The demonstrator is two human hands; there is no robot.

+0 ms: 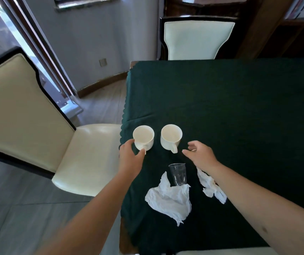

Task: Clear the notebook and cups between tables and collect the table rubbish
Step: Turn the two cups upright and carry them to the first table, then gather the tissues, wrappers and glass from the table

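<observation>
Cups: two white mugs, left mug [143, 137] and right mug [171, 137], stand upright side by side near the table's left edge on the green cloth [239, 107]; handles turned toward the person, easy to take
Left hand [130, 157]: fingers wide, curled about the left mug's near side, touching at the handle; no firm hold yet
Right hand [200, 153]: fingers spread, empty, just beside the right mug's handle
Rubbish: clear plastic cup [177, 173] between two crumpled tissues, larger tissue [169, 199] and smaller tissue [212, 186]; uncollected
Notebook: not in sight
</observation>
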